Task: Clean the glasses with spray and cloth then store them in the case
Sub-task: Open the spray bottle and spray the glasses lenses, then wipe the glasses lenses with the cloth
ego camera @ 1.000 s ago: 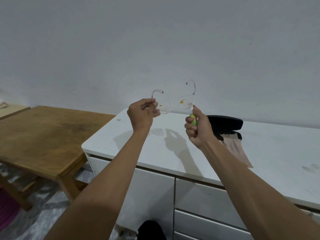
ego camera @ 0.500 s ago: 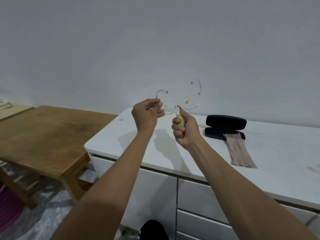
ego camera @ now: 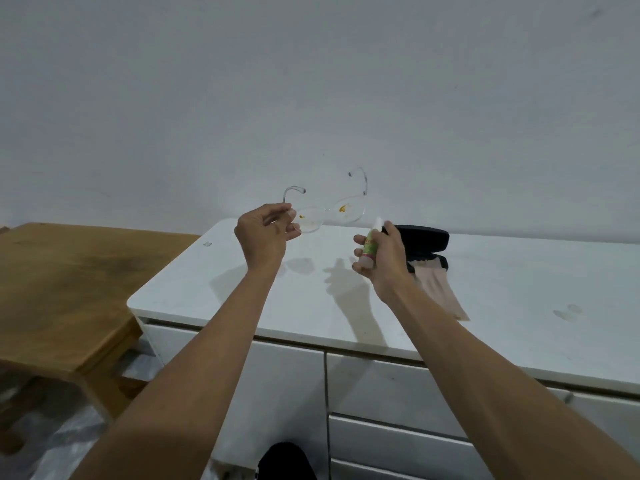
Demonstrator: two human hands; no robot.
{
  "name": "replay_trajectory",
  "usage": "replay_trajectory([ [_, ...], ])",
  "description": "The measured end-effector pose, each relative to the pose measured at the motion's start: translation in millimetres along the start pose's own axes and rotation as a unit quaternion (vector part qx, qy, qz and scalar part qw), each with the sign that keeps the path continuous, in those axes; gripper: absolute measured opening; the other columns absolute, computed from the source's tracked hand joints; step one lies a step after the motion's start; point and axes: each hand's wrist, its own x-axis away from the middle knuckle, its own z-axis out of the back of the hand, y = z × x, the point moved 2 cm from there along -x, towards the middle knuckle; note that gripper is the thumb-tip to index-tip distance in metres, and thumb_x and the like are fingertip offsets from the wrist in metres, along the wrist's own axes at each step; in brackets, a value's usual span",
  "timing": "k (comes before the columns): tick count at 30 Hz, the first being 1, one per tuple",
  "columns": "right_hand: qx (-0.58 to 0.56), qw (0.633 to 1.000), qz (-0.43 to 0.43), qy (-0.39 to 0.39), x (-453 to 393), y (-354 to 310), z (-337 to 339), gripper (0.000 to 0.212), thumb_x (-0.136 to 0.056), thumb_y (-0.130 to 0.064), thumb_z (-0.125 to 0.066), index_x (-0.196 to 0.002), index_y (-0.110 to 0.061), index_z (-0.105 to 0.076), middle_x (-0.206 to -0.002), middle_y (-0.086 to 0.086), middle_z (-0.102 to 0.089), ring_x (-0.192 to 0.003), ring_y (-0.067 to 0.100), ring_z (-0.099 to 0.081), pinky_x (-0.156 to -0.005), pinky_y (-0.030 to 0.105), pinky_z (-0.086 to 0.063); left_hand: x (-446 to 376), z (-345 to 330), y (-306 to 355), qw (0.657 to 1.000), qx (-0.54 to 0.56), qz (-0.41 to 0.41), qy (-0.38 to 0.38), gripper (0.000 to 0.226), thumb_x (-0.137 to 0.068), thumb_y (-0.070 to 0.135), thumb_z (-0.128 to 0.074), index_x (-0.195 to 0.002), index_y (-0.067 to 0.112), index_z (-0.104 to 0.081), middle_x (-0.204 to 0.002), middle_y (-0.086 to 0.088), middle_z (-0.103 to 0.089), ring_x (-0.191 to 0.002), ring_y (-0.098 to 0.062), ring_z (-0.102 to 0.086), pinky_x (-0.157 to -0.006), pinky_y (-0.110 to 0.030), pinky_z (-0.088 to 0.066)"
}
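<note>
My left hand (ego camera: 265, 235) pinches the clear-framed glasses (ego camera: 327, 211) at their left end and holds them up above the white cabinet top (ego camera: 519, 306). Both lenses carry orange-yellow smears. My right hand (ego camera: 384, 261) grips a small white spray bottle with a green label (ego camera: 370, 245), its nozzle pointing up toward the right lens and a little below it. Behind my right hand lies the black glasses case (ego camera: 427, 237), with its lid ajar. A beige cloth (ego camera: 438, 285) lies in front of the case, partly hidden by my wrist.
The white cabinet has drawers (ego camera: 381, 393) along its front. A lower wooden table (ego camera: 69, 278) stands to the left. A plain grey wall rises behind. Faint smudges (ego camera: 568, 311) mark the cabinet top at the right.
My right hand has moved the spray bottle down and to the right, away from the lenses. The glasses stay held up in my left hand.
</note>
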Motion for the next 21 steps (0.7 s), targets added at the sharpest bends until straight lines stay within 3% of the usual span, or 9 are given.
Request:
replay_trajectory([
  [2,0.047,0.997,0.057,0.031,-3.6,-15.5,24.4,0.019,-0.101,-0.012,-0.053,-0.119,-0.015,-0.056,-0.099,0.013,-0.064,-0.068,0.020,-0.057,-0.049,0.031,-0.052,3.1,-5.7,-4.3,1.000,-0.002,-0.001,-0.007,0.011,-0.086,-0.006,-0.074,-0.096,-0.001,-0.075,-0.084,-0.020,-0.073,-0.060,-0.026,-0.071,-0.067,-0.037,-0.064],
  [4,0.090,0.986,0.106,0.088,-3.7,-34.5,53.3,0.020,-0.099,-0.015,-0.060,-0.117,-0.008,-0.061,-0.100,0.012,-0.065,-0.074,0.019,-0.063,-0.064,0.038,-0.064,6.9,-14.5,-9.7,1.000,0.001,0.003,-0.014,0.011,-0.086,-0.005,-0.074,-0.095,0.000,-0.075,-0.084,-0.020,-0.074,-0.062,-0.027,-0.072,-0.067,-0.037,-0.064],
  [8,0.182,0.936,0.214,0.213,9.9,-71.9,113.3,0.028,-0.089,-0.030,-0.072,-0.116,-0.026,-0.066,-0.098,0.008,-0.072,-0.077,0.020,-0.065,-0.086,0.046,-0.061,21.2,-45.2,-20.5,0.999,0.014,0.005,-0.043,0.010,-0.086,-0.005,-0.074,-0.094,0.002,-0.076,-0.084,-0.020,-0.074,-0.064,-0.030,-0.072,-0.067,-0.037,-0.064],
  [12,0.199,0.891,0.272,0.304,33.9,-100.7,166.3,0.030,-0.090,-0.019,-0.076,-0.119,-0.017,-0.070,-0.090,-0.001,-0.070,-0.071,0.010,-0.065,-0.076,0.030,-0.058,46.0,-87.2,-31.8,0.996,0.023,0.019,-0.085,0.010,-0.086,-0.005,-0.074,-0.089,0.004,-0.075,-0.083,-0.021,-0.073,-0.060,-0.027,-0.072,-0.066,-0.038,-0.064],
  [17,0.247,0.841,0.269,0.399,58.6,-117.7,229.7,0.028,-0.088,-0.015,-0.078,-0.115,-0.020,-0.071,-0.094,0.001,-0.073,-0.092,0.024,-0.073,-0.092,0.042,-0.059,73.6,-132.8,-49.0,0.992,0.008,0.024,-0.125,0.018,-0.085,-0.006,-0.072,-0.083,0.011,-0.077,-0.084,-0.019,-0.075,-0.066,-0.030,-0.074,-0.069,-0.044,-0.065],
  [21,0.281,0.812,0.254,0.443,76.3,-120.7,267.4,0.032,-0.090,-0.014,-0.075,-0.121,-0.018,-0.069,-0.106,0.009,-0.076,-0.098,0.027,-0.072,-0.092,0.034,-0.056,92.5,-156.6,-57.8,0.989,0.015,0.028,-0.147,0.011,-0.086,-0.004,-0.074,-0.089,0.006,-0.078,-0.083,-0.013,-0.076,-0.073,-0.030,-0.077,-0.068,-0.042,-0.065],
])
